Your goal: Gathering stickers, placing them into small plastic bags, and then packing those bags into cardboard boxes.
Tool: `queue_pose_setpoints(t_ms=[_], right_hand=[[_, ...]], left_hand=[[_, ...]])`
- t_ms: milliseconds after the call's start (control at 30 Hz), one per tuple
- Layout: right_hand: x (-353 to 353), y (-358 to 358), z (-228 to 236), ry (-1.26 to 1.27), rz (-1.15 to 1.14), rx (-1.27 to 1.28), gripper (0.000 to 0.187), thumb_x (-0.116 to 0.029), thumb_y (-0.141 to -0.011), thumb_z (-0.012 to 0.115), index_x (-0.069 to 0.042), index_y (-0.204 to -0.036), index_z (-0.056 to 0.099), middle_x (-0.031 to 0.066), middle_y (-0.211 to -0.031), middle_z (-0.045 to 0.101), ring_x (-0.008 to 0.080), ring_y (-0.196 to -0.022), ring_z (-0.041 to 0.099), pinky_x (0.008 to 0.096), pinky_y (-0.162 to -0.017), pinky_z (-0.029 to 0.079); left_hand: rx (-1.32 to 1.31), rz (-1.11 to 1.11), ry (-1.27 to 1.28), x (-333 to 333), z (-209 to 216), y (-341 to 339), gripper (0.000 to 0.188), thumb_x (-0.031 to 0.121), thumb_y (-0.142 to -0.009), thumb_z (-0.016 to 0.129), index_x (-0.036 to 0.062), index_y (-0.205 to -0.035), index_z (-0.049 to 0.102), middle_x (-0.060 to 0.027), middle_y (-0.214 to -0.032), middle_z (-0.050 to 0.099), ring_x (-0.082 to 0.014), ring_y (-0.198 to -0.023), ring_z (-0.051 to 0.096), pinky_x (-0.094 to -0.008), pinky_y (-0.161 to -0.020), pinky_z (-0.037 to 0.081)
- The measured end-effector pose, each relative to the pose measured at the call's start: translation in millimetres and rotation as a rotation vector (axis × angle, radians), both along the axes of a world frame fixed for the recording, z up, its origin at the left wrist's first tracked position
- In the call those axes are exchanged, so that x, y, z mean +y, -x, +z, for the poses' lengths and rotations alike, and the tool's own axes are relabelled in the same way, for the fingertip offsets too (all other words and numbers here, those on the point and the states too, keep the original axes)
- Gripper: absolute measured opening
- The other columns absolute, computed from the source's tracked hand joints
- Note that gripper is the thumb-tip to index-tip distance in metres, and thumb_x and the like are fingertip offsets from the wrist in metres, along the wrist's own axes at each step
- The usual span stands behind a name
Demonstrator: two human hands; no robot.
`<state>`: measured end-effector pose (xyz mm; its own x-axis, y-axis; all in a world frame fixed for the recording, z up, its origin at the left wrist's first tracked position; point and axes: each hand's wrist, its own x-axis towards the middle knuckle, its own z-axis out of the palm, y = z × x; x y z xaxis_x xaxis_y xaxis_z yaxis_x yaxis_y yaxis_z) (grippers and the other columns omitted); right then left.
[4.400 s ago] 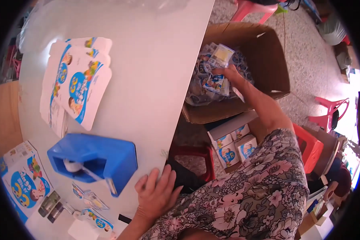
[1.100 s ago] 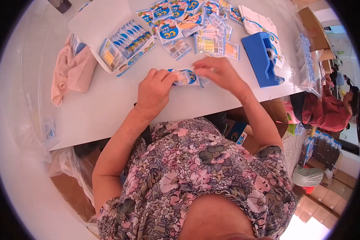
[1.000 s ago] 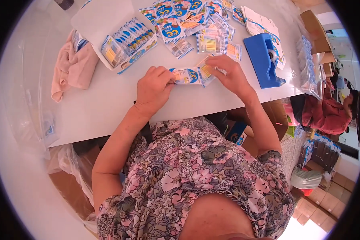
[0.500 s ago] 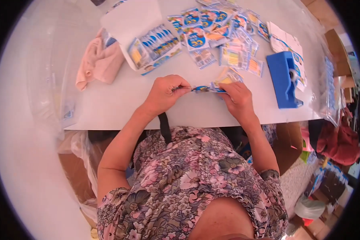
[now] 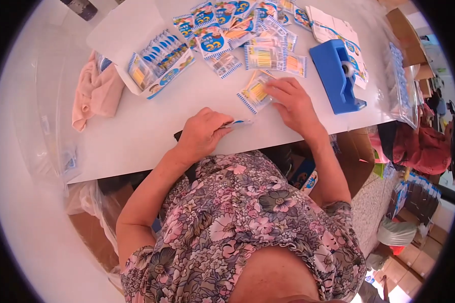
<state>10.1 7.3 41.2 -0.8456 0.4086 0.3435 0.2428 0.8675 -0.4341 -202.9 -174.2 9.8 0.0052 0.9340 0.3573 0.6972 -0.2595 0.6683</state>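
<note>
My left hand (image 5: 202, 132) pinches a small flat plastic packet (image 5: 241, 122) by one end, near the table's front edge; the packet is seen almost edge-on. To its right, my right hand (image 5: 292, 106) is open, thumb apart and fingertips at the edge of a clear packet (image 5: 254, 95) with yellow contents and striped blue-and-white ends. That packet lies flat on the table. Beyond the hands is a loose pile of similar blue-printed packets (image 5: 211, 41). An open white carton (image 5: 172, 76) at the far left holds a row of them standing on edge.
A blue tape dispenser (image 5: 333, 76) stands on the right, beside flat white printed cartons (image 5: 333, 25). A pink cloth (image 5: 98, 93) lies left of the open carton. Clear plastic wrap (image 5: 402, 91) edges the table's right side. Cardboard boxes (image 5: 356, 151) sit below the table.
My right hand has let go of the packet both hands held and moved to the packet lying beyond it. My left hand keeps its packet. The view has shifted.
</note>
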Motion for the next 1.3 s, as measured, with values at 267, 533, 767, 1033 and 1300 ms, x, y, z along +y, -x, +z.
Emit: queue_pose_setpoints(t_ms=[267, 533, 767, 1033, 1300], right_hand=[[2, 17, -22, -0.261, -0.047, -0.117, 0.024, -0.010, -0.079, 0.071, -0.007, -0.103, 0.064, 0.0053, -0.105, 0.064, 0.0261, -0.103, 0.059, 0.0388, -0.089, 0.045], [6, 15, -3, 0.404, -0.365, 0.000, 0.020, -0.018, -0.084, 0.074, -0.002, -0.092, 0.063, 0.0104, -0.091, 0.064, 0.0305, -0.082, 0.064, 0.0392, -0.070, 0.052], [21, 7, -19, -0.066, -0.338, -0.167, 0.010, -0.013, -0.086, 0.068, -0.007, -0.092, 0.063, 0.0105, -0.093, 0.062, 0.0306, -0.086, 0.063, 0.0400, -0.071, 0.052], [43, 52, -41, -0.285, -0.071, -0.150, 0.008, -0.010, -0.086, 0.061, -0.006, -0.093, 0.061, 0.0103, -0.092, 0.061, 0.0315, -0.091, 0.061, 0.0415, -0.073, 0.052], [34, 82, -5, -0.337, 0.045, -0.442, 0.010, -0.008, -0.092, 0.050, -0.003, -0.099, 0.055, 0.0164, -0.089, 0.063, 0.0388, -0.082, 0.063, 0.0474, -0.070, 0.049]], left_hand=[[0.010, -0.098, -0.095, 11, 7, -15, 0.036, 0.001, -0.063, 0.077, 0.0105, -0.096, 0.066, -0.0079, -0.108, 0.065, -0.0299, -0.096, 0.060, -0.0398, -0.081, 0.050], [-0.064, -0.121, -0.134, 17, -3, -12, 0.039, 0.001, -0.065, 0.078, 0.0098, -0.101, 0.065, -0.0089, -0.105, 0.066, -0.0308, -0.097, 0.062, -0.0401, -0.083, 0.046], [-0.081, -0.125, -0.136, 20, -4, -9, 0.043, 0.005, -0.061, 0.080, 0.0089, -0.101, 0.063, -0.0054, -0.098, 0.066, -0.0273, -0.090, 0.061, -0.0382, -0.078, 0.047], [-0.116, -0.153, -0.109, 19, -15, -8, 0.045, 0.000, -0.060, 0.077, 0.0096, -0.102, 0.063, -0.0077, -0.102, 0.065, -0.0300, -0.096, 0.060, -0.0420, -0.082, 0.046], [-0.049, -0.148, -0.230, 26, -34, -10, 0.025, 0.020, -0.074, 0.074, 0.0129, -0.095, 0.063, -0.0051, -0.092, 0.061, -0.0275, -0.096, 0.058, -0.0437, -0.084, 0.045]])
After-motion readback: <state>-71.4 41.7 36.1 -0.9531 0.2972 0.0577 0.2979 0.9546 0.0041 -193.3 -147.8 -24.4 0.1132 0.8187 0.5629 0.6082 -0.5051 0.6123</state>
